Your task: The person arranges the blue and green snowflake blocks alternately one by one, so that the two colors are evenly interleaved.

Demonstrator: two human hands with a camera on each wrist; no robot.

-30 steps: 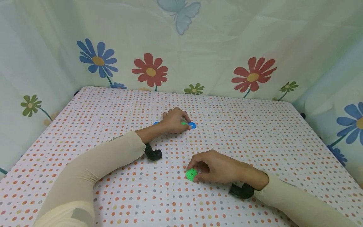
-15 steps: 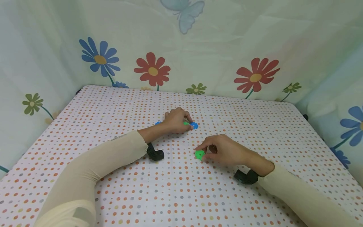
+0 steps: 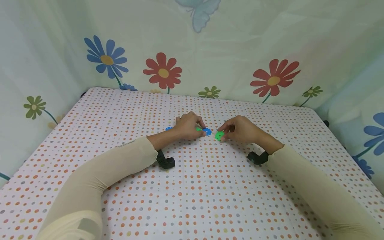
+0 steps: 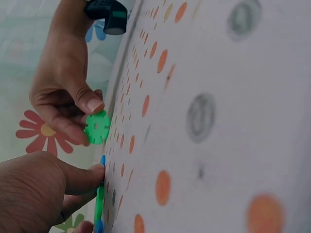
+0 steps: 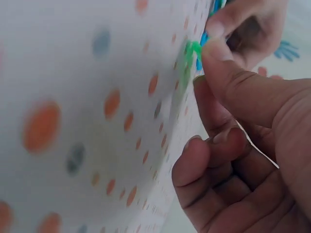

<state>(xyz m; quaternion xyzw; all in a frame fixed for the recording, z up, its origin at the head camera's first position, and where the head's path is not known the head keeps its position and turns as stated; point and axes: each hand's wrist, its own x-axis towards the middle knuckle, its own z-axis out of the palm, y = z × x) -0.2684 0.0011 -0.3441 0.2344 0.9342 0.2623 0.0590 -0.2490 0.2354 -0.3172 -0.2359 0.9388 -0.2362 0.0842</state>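
My right hand [image 3: 244,130] pinches a green notched disc [image 3: 219,136] between thumb and fingertips, holding it upright just right of the left hand. My left hand [image 3: 189,126] grips a blue notched disc [image 3: 207,132] at the right end of a row of discs. Under that hand part of another green disc [image 3: 198,129] shows, and a second blue disc [image 3: 168,128] peeks out beyond the wrist. The left palm and fingers hide the middle of the row. In the left wrist view a small gap separates the held green disc [image 4: 97,127] from the blue disc's edge [image 4: 103,161].
Both hands work over a table [image 3: 180,200] with a dotted cloth. A curtain [image 3: 228,50] printed with flowers hangs behind it and at the sides. Black wrist cameras [image 3: 165,162] are strapped under both wrists.
My right hand has carried the green disc away from the near part of the table, forward and slightly right, to beside the blue disc. The left hand stays in place on the row.
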